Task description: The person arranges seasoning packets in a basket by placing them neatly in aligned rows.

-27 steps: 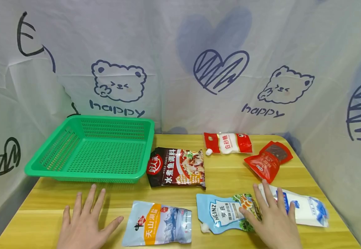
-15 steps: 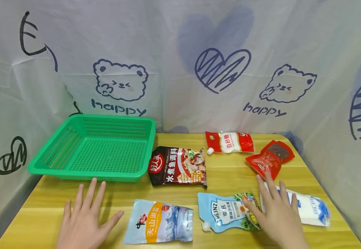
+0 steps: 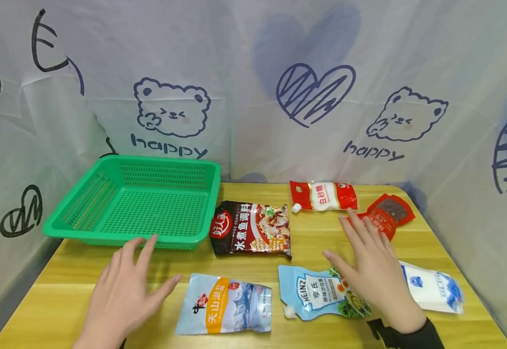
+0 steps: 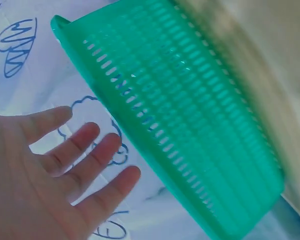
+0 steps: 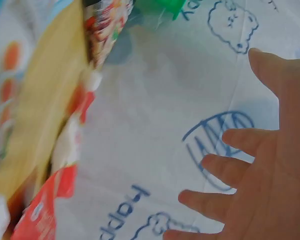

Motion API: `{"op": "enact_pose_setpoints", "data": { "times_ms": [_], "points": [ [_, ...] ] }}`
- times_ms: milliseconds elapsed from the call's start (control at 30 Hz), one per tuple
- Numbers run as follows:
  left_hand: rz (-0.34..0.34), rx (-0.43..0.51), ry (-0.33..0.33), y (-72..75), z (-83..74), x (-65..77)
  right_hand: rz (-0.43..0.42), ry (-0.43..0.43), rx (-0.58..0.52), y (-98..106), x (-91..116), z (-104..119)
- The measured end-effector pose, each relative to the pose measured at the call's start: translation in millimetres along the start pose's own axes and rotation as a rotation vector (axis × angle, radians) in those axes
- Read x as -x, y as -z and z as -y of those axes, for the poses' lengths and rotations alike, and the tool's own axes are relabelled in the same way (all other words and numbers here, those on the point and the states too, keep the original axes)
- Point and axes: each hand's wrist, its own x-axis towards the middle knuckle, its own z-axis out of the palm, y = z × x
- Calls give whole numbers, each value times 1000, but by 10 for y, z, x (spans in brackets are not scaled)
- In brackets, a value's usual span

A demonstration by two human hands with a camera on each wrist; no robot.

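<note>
My left hand (image 3: 124, 291) hovers before the green plastic basket (image 3: 194, 238), fingers spread and holding nothing. In the left wrist view its fingers (image 4: 97, 160) stand apart from the basket's slotted side. To its right lies a blue and orange salt bag (image 3: 224, 305). Above the right part of the table my right hand (image 3: 373, 271) is spread, also holding nothing. It partly covers a blue Heinz pouch (image 3: 314, 293), a white and blue packet (image 3: 434, 288) and a red pouch (image 3: 390, 213) with a dark window.
A dark red seasoning packet (image 3: 253, 230) lies right of the basket. Farther back is a red and white spouted pouch (image 3: 323, 196). A printed white cloth (image 3: 244, 92) surrounds the wooden table (image 3: 323, 242) at the back and sides.
My right hand has risen and moved forward, now overlapping the red pouch and showing a dark cuff. The left hand has lifted and turned slightly. The packets and basket stay in place.
</note>
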Motion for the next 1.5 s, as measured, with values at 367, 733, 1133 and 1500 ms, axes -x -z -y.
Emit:
{"op": "enact_pose_setpoints", "data": {
  "times_ms": [367,733,1133,1500],
  "points": [
    [-4,69,-246,-35,-136,-508,-96,239,-33,-163,-337,444],
    [126,109,-232,-234,-318,-721,47,363,-49,-599,-583,862],
    [214,116,-86,-251,-444,-838,242,355,40,-1003,-848,937],
    [309,156,8,-239,-450,-874,296,391,114,-1169,-980,941]
  ]
}}
